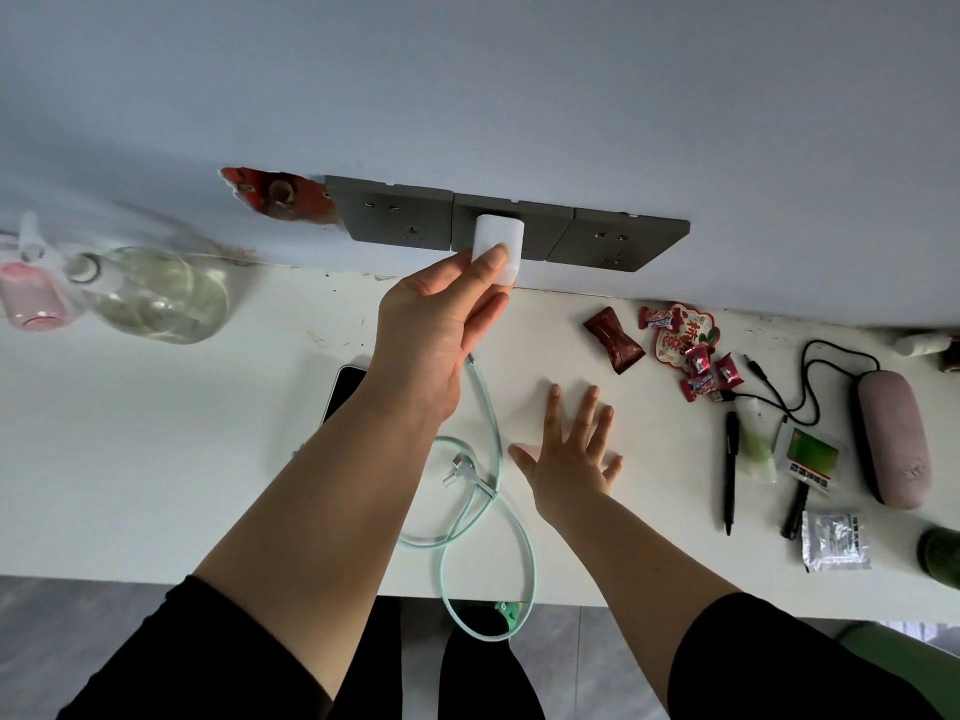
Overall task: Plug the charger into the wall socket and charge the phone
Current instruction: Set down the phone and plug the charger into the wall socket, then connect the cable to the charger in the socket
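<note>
My left hand (434, 324) grips a white charger block (497, 239) and holds it against the middle plate of a grey wall socket strip (540, 227). A mint-green cable (485, 402) runs down from below the hand and loops on the white table (156, 459), with its free plug end (460, 467) lying loose. The phone (345, 384) lies dark, screen up, mostly hidden behind my left forearm. My right hand (574, 452) rests flat on the table, fingers spread, holding nothing.
Glass bottles (156, 293) and a pink bottle (31, 298) stand at the left. Wrapped candies (675, 345), a black pen (731, 470), a pink case (891, 439) with a black cord, and small packets (834, 540) lie at the right. A broken wall patch (280, 194) shows left of the sockets.
</note>
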Motion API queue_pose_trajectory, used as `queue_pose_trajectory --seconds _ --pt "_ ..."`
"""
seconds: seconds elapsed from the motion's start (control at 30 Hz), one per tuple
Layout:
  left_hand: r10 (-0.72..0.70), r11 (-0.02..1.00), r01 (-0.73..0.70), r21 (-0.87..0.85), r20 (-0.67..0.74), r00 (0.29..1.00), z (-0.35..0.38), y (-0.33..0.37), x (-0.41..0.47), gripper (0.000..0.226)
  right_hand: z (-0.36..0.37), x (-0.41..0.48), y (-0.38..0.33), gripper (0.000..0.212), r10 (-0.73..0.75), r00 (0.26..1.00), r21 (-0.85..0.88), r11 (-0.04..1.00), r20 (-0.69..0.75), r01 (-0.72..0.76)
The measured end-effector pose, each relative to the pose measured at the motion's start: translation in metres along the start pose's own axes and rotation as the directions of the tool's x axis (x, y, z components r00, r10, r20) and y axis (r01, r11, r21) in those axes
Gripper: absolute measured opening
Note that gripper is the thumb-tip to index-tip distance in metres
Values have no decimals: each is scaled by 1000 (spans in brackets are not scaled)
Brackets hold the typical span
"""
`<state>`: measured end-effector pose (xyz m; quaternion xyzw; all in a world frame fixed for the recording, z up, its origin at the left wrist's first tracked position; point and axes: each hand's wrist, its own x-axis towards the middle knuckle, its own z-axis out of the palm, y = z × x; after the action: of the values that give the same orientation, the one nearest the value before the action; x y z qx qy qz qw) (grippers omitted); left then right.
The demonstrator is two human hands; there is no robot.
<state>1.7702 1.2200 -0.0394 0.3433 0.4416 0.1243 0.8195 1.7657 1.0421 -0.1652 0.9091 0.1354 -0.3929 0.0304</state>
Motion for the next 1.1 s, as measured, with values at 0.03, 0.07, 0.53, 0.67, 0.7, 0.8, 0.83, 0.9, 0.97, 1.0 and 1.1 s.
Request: queue_pose_trajectory --seconds 0.03,0.07,0.53,0.67,0.7,0.8,0.83,0.9,0.97,1.0,1.1 --pt "2 1000 -2 -10 -5 1000 1 0 0 27 0 0 0 84 0 1000 1 1000 3 0" --pt "2 1000 -2 -24 -9 1000 2 -1 0 26 -1 0 0 84 1 1000 2 1000 7 -1" --pt "-18 1000 16 22 87 996 -4 1 5 26 -5 -1 -1 85 13 999 -1 1000 35 -13" --pt "-122 986 102 135 155 980 -43 8 9 44 -7 -3 0 86 -1 1000 0 1000 29 1" --pt "-143 977 129 169 76 987 -55 4 10 48 -6 -3 0 86 -1 1000 -2 1000 22 1" --pt "-177 907 226 356 -165 970 -76 -23 15 54 -5 -3 -1 85 4 1000 -2 1000 5 -4" --pt "-171 870 246 427 -207 963 -75 -35 18 54 -4 -3 -1 85 5 1000 -3 1000 3 -5" --pt "-102 803 219 555 -234 967 -66 -54 28 52 -4 -2 0 85 4 1000 -5 1000 4 -3" --pt "17 711 139 689 -215 976 -54 -65 43 46 -2 -1 0 86 3 1000 1 1000 7 -3" --pt "70 642 114 758 -206 976 -50 -69 51 49 -1 0 0 86 3 1000 4 1000 6 -3" --pt "137 441 136 887 -216 967 -43 -74 71 51 -1 0 0 85 5 1000 3 1000 2 -5"
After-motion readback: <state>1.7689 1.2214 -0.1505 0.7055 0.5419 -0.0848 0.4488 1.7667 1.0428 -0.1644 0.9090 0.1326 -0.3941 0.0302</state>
